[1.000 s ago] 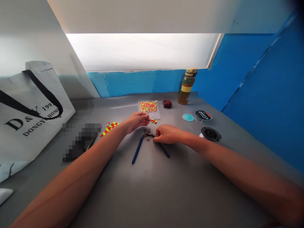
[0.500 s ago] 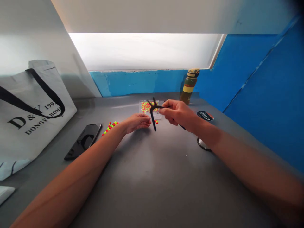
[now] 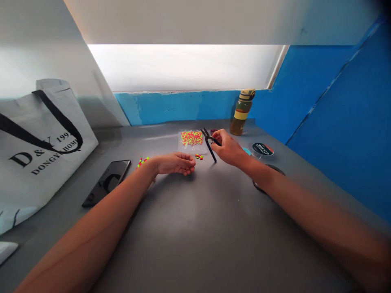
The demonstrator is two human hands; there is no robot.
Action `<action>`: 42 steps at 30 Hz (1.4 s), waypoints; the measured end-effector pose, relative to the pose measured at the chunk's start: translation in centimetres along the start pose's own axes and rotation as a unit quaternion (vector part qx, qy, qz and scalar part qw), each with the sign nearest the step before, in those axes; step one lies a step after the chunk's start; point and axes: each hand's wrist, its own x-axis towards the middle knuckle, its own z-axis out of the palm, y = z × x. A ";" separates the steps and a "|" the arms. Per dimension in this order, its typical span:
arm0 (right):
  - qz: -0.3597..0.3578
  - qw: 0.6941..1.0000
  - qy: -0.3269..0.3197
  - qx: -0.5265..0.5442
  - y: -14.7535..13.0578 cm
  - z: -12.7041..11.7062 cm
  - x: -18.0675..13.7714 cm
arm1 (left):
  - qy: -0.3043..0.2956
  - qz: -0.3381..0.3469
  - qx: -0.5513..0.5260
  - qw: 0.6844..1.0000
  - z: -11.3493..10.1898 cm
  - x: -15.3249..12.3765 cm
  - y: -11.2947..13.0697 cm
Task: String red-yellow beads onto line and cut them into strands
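My right hand (image 3: 227, 147) grips one handle of black pliers (image 3: 210, 148) above the far part of the table. Their jaws point up and away, and the other handle slants down to the left. My left hand (image 3: 177, 163) is closed at the table's middle, thumb and fingertips pinched together; what they hold, if anything, is too small to make out. Just past its fingertips lie several small red and yellow-green beads (image 3: 198, 156). Behind them is a clear bag (image 3: 200, 149) full of similar beads. A row of beads (image 3: 142, 161) lies partly hidden behind my left wrist.
A black phone (image 3: 107, 183) lies left of my left forearm, near a white tote bag (image 3: 58, 134). Right of my right hand are a round labelled spool (image 3: 262, 149) and a dark ring (image 3: 259, 186), partly covered by my forearm. A bottle (image 3: 242, 114) stands by the back wall.
My right hand has moved slightly right with the pliers, away from my left hand. My left hand has drawn a little nearer to me, and the loose beads now show more fully.
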 end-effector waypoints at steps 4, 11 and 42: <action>0.000 0.990 -0.132 0.045 0.0 1.4 -0.5 | 0.013 -0.003 -0.002 1.000 -0.3 0.2 -0.4; 0.015 0.968 -0.190 -0.166 -0.7 1.6 -2.0 | 0.017 0.010 -0.018 1.000 -0.6 0.0 -0.7; -0.057 0.945 -0.251 -0.202 1.1 2.1 -1.0 | 0.075 0.024 -0.056 0.995 -1.1 0.6 -0.9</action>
